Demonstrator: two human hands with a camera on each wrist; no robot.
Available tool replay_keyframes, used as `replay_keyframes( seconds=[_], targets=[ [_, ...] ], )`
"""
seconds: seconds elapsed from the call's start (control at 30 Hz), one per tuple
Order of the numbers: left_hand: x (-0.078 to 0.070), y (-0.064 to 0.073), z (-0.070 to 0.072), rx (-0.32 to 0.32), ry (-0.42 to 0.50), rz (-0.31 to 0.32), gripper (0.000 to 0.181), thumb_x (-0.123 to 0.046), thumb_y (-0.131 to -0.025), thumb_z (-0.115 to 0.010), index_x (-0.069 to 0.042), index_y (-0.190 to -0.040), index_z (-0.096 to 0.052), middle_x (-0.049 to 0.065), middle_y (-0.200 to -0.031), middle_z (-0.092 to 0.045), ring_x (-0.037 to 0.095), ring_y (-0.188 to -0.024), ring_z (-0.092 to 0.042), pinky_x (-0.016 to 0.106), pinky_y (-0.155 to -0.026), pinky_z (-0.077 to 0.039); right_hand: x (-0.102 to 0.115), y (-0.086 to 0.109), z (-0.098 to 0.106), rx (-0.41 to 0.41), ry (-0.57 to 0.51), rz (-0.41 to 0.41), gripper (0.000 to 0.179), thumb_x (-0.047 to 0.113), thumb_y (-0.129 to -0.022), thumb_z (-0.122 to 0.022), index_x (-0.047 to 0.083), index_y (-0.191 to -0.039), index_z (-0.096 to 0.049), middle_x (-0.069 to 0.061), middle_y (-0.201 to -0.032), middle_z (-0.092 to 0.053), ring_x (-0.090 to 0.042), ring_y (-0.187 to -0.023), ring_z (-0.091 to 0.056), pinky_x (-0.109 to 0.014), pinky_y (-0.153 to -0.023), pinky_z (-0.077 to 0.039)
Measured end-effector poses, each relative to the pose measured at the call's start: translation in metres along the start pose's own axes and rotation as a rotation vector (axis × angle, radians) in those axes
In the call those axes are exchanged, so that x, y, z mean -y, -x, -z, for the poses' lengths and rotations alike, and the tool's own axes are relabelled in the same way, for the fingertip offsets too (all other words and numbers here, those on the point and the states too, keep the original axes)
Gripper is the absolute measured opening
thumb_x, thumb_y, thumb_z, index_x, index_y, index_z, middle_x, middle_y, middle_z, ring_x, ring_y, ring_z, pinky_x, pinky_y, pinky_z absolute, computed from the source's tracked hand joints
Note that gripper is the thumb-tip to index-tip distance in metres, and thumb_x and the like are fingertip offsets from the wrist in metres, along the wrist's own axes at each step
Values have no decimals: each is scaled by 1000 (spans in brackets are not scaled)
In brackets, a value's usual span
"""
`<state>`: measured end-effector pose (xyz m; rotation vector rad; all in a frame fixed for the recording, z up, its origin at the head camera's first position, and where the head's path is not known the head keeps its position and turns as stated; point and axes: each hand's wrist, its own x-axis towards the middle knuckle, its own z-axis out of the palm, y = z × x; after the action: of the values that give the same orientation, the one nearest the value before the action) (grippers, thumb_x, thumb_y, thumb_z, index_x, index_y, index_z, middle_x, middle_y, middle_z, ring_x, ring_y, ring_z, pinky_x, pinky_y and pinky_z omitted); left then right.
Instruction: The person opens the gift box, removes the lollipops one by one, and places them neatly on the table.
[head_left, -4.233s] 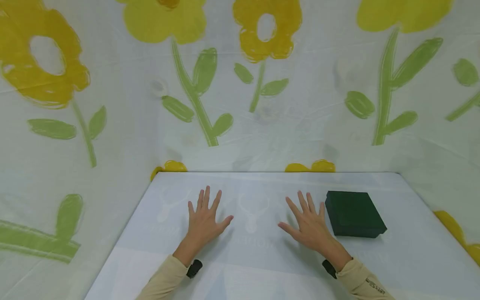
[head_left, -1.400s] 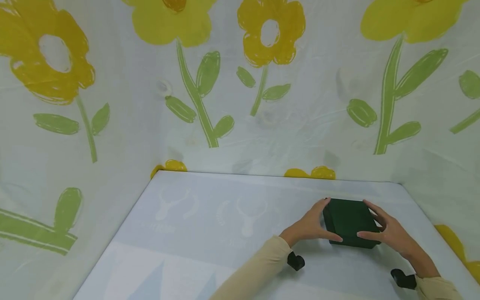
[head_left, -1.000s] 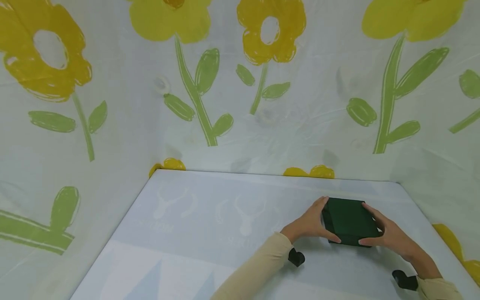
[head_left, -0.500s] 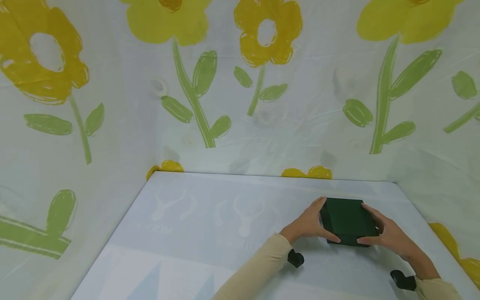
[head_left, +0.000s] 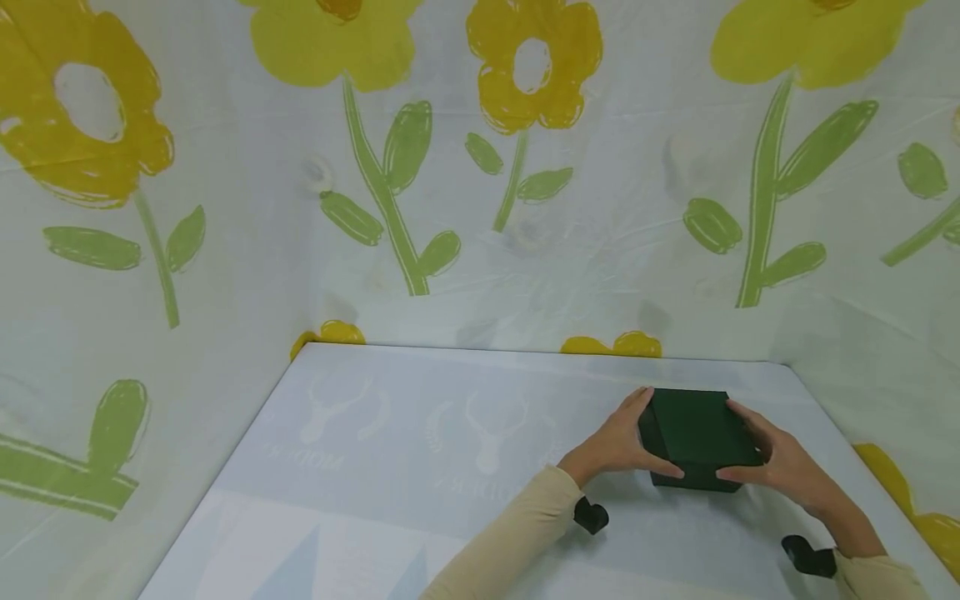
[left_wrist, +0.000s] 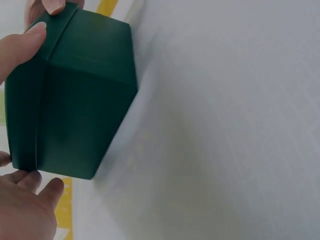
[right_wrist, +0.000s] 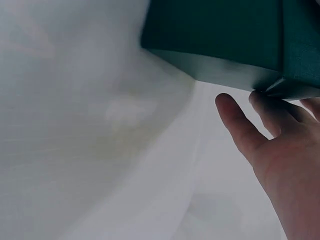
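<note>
A dark green lidded box (head_left: 701, 429) sits on the table at the right in the head view, seen from above. My left hand (head_left: 618, 437) grips the lid from the left, with its thumb along the front face. Opposite it, my right hand (head_left: 780, 467) holds the lid's right side, thumb also at the front. A seam between lid and base crosses the box (left_wrist: 75, 115) in the left wrist view; my left thumb and fingertips press on the lid side of it. In the right wrist view, fingers of my right hand (right_wrist: 290, 150) reach the lid's edge beside the seam.
The white table (head_left: 360, 475) carries faint deer-head prints and pale blue triangles. Its far edge meets a hanging white cloth (head_left: 600, 250) with yellow flowers and green leaves, which also encloses both sides. Dark wrist devices (head_left: 591, 517) sit below each wrist.
Both hands came from spread flat mid-table to gripping the box. Over the last half second the lid has risen slightly, while the box's lower edge stays about where it was.
</note>
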<state>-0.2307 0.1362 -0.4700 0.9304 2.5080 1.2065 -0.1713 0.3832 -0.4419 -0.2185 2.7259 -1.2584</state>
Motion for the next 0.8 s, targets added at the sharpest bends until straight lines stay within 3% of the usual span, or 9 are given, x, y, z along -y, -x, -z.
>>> replay_keyframes(
  seconds=[0.07, 0.13, 0.2, 0.33, 0.43, 0.53, 0.6, 0.7, 0.8],
  targets=[
    [-2, 0, 1, -10, 30, 3, 116, -44, -66, -83, -21, -153, -9, -7, -156, -11, 7, -139, -17, 28, -105, -33, 3, 1, 4, -7, 8, 5, 105, 21, -79, -77, 15, -153, -4, -31, -151, -9, -58, -128, -21, -40, -101, -39],
    [-4, 1, 4, -17, 65, 8, 116, -44, -67, -83, -24, -152, -8, -9, -155, -10, 7, -139, -18, 29, -105, -34, 6, 3, 7, -16, 9, 15, 102, 22, -81, -76, 18, -153, -4, -29, -152, -11, -55, -129, -23, -17, -91, -39],
    [-6, 2, 6, -25, 98, 4, 115, -43, -67, -83, -27, -152, -7, -11, -155, -10, 7, -139, -18, 30, -104, -35, 9, 5, 10, -28, 16, 27, 98, 23, -82, -74, 22, -153, -6, -26, -152, -12, -51, -130, -24, -3, -77, -32],
    [-9, 4, 12, -38, 136, -14, 112, -44, -70, -81, -28, -152, -7, -12, -154, -10, 7, -139, -18, 33, -105, -34, 16, 9, 12, -55, 15, 58, 92, 22, -86, -70, 23, -153, -7, -23, -154, -13, -15, -136, -25, -3, -79, -32],
    [-12, 5, 18, -44, 152, -16, 109, -45, -71, -79, -28, -152, -8, -13, -154, -10, 6, -138, -20, 34, -105, -34, 20, 11, 12, -79, 17, 84, 88, 21, -88, -68, 21, -153, -8, -19, -155, -13, 11, -123, -24, -3, -79, -32],
    [-15, 8, 25, -55, 171, -13, 106, -45, -72, -79, -27, -152, -11, -13, -154, -12, 8, -137, -25, 32, -103, -37, 26, 10, 10, -102, 21, 93, 87, 21, -89, -66, 22, -153, -7, -18, -155, -12, 2, -131, -23, -2, -78, -31],
    [-17, 9, 30, -65, 194, -11, 104, -44, -73, -78, -27, -152, -12, -12, -153, -14, 8, -135, -28, 28, -102, -38, 30, 9, 9, -114, 25, 90, 87, 22, -90, -66, 21, -153, -6, -20, -154, -13, -18, -138, -23, -1, -78, -31],
    [-18, 11, 38, -77, 237, -7, 101, -42, -75, -78, -25, -152, -14, -12, -153, -16, 7, -133, -31, 25, -101, -38, 38, 6, 8, -127, 20, 83, 87, 24, -90, -65, 18, -153, -5, -24, -153, -15, -44, -132, -24, -1, -77, -30],
    [-19, 13, 45, -86, 289, -11, 97, -39, -77, -76, -24, -152, -16, -11, -153, -17, 6, -133, -31, 25, -101, -37, 46, 5, 6, -145, 22, 87, 84, 24, -92, -63, 17, -153, -7, -27, -150, -19, -33, -127, -34, -3, -77, -35]
  ],
)
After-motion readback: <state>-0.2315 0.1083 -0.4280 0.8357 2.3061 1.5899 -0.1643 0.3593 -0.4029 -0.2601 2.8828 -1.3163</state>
